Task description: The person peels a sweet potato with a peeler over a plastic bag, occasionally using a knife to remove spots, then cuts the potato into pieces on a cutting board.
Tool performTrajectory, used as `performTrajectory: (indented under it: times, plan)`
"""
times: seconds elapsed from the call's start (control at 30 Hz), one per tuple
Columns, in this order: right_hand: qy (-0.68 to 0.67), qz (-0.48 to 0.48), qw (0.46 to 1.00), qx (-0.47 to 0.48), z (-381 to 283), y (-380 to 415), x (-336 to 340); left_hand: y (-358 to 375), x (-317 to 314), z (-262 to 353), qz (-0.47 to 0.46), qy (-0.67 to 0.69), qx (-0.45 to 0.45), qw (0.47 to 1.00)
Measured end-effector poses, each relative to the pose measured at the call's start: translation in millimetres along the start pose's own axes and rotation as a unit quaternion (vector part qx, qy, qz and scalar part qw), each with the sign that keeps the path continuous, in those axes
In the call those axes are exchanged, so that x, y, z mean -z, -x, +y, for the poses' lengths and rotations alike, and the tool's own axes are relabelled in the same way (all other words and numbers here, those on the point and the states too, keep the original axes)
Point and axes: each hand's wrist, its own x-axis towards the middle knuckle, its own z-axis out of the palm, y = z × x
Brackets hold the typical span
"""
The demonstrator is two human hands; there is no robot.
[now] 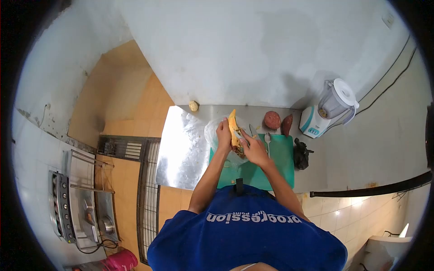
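Observation:
My left hand [224,135] is closed around a long, tapering yellow-orange sweet potato [233,123], its upper part peeled. In my right hand [255,150] is a small pale tool, seemingly a peeler [238,135], against the sweet potato's side; its handle is mostly hidden by my fingers. Brown peelings [238,151] lie below on a clear plastic bag [210,133], over a green cutting board [281,158]. Beyond my right hand lie a knife [253,130] and a spoon [267,139].
A round reddish tuber [272,120] and a purple-skinned sweet potato [287,125] sit near the wall. To their right stand a blender [334,105] and a black plastic bag [302,154]. A pale yellowish piece [193,106] rests on the steel table [181,149]. A gas stove [62,205] is far left.

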Motion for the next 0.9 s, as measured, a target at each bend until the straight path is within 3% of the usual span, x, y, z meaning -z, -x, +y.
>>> performTrajectory:
  times: [0.1, 0.23, 0.3, 0.37, 0.5, 0.53, 0.8, 0.9]
  plan:
    - [-0.014, 0.034, 0.999, 0.016, 9, 5, -11, -3, 3, -6, 0.002, -0.055, 0.006, 0.998]
    - [-0.023, -0.008, 0.999, -0.024, 19, 21, -20, -3, 4, 4, 0.011, 0.043, 0.020, 0.999]
    - [-0.015, -0.003, 0.999, 0.031, 39, 27, -42, -5, -1, 19, -0.001, 0.094, 0.025, 0.995]
    - [-0.038, 0.004, 0.999, 0.019, 48, 26, -39, -2, -2, 28, 0.008, 0.119, 0.045, 0.992]
    - [-0.052, -0.011, 0.998, -0.045, 11, 9, 5, -5, 4, 14, 0.051, 0.039, -0.027, 0.998]
    - [-0.077, 0.034, 0.996, 0.020, 10, 4, 6, -2, 2, 9, 0.054, 0.022, -0.028, 0.998]
    - [-0.015, -0.024, 0.999, 0.014, 14, 8, -9, -17, 14, -8, 0.048, -0.087, -0.070, 0.993]
    - [-0.005, -0.046, 0.999, 0.027, 61, 28, -54, -14, 14, 15, 0.077, 0.029, -0.031, 0.996]
